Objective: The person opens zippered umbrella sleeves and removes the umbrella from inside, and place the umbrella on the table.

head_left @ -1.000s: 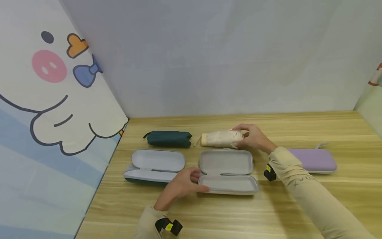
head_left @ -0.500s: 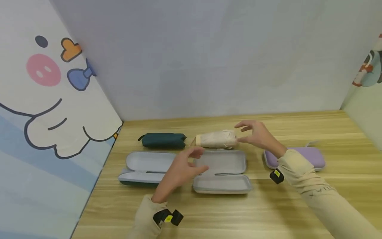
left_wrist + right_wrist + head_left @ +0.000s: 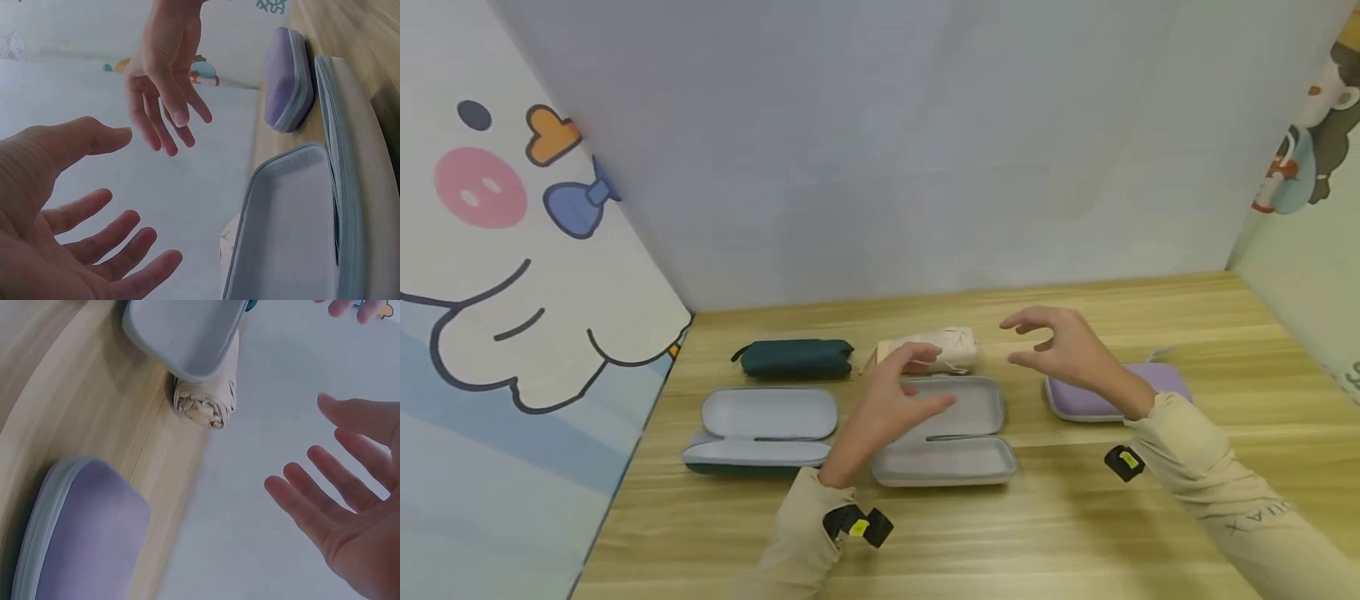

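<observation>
Both hands are raised above the table and hold nothing. My left hand [image 3: 891, 408] is over the open cream case [image 3: 943, 462], thumb and fingers spread apart; in the head view it overlaps the case's lid and part of a cream folded umbrella [image 3: 958, 346]. To the right of that umbrella hovers my right hand [image 3: 1067, 350], fingers apart and lightly bent. It overlaps the edge of a closed purple case [image 3: 1165, 383] in the head view. The right wrist view shows the umbrella's bunched cloth end [image 3: 206, 403] behind the case.
On the left lies an open case [image 3: 767, 412] with a pale lining and dark green outside. Behind it is a dark green folded umbrella [image 3: 796, 358] with a cord loop. The wooden table [image 3: 1000, 542] meets a pale wall [image 3: 887, 167] at the back.
My right hand has let go of the cream umbrella and drawn away to the right. My left hand has come off the open cream case and risen. The head view has shifted rightward.
</observation>
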### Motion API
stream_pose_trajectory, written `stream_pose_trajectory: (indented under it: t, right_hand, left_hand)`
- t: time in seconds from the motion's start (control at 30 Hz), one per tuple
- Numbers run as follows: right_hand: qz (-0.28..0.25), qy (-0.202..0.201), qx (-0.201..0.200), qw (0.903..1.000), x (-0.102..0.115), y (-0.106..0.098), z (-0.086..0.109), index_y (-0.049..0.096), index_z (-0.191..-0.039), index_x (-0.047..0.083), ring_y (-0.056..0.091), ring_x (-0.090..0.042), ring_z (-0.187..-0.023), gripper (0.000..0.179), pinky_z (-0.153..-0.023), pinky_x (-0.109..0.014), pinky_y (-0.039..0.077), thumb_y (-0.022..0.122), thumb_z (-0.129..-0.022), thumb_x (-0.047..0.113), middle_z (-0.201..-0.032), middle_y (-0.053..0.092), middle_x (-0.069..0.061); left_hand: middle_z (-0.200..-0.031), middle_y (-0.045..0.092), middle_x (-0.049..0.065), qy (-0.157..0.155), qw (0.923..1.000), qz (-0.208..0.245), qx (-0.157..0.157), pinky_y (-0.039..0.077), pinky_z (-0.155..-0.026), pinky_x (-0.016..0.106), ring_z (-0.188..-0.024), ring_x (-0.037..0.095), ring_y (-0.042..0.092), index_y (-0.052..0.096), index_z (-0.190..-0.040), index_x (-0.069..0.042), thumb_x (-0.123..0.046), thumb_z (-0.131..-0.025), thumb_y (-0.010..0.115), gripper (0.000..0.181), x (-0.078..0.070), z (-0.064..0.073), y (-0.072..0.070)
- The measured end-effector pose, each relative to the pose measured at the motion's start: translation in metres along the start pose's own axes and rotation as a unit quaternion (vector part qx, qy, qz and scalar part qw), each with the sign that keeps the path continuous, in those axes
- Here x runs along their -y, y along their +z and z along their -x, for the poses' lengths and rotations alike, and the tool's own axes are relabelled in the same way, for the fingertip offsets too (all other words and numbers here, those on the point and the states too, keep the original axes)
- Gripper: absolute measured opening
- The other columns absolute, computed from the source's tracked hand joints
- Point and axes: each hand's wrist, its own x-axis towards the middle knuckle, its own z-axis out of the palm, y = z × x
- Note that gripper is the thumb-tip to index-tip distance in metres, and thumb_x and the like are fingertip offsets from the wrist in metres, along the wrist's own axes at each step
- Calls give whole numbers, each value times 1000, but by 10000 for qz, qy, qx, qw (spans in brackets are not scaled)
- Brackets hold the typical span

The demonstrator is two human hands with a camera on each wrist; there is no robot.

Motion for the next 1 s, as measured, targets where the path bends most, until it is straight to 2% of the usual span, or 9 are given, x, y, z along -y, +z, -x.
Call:
stream_pose_trajectory:
  t: [0.1, 0.27, 0.4, 0.7, 1.0]
  right_hand:
    - [112, -14, -76, 9999, 0, -7, 8, 65, -112, 4, 58, -35, -105, 34, -75, -45, 54, 74, -79, 6, -117, 63, -14]
    - [470, -41, -294, 9985, 2, -18, 21, 67, -110, 6, 57, -36, -105, 34, -74, -50, 53, 75, -78, 5, -116, 63, -14]
    - [855, -104, -467, 9952, 1, -28, 30, 67, -109, 6, 56, -38, -105, 35, -73, -53, 52, 76, -76, 3, -116, 62, -16]
    - [1625, -241, -700, 9839, -11, -48, 49, 69, -102, 6, 59, -36, -97, 32, -67, -50, 51, 79, -72, 5, -108, 65, -15]
    - [1869, -120, -728, 9796, -27, -65, 63, 70, -99, 2, 59, -39, -91, 32, -67, -50, 48, 81, -69, 7, -103, 65, -19]
  left_hand:
    - [-124, 56, 4, 64, 9999, -82, 43, 48, -87, 44, -111, 21, 54, 55, -127, -16, -22, -79, 77, 53, -2, -7, 8]
    - [-127, 55, 7, 250, 9995, -77, 161, 48, -87, 45, -111, 22, 53, 54, -129, -14, -22, -80, 77, 54, -6, -18, 24]
    - [-127, 55, 4, 295, 9992, -63, 251, 49, -85, 42, -111, 22, 53, 53, -130, -15, -20, -80, 77, 55, -9, -27, 37]
    - [-129, 52, 1, 32, 9980, -461, 424, 48, -82, 33, -114, 24, 51, 55, -128, -16, -24, -78, 78, 56, -21, -44, 68]
    - [-125, 53, 3, -54, 9930, -1044, 556, 46, -82, 27, -109, 20, 52, 58, -124, -17, -23, -74, 81, 56, -31, -61, 97]
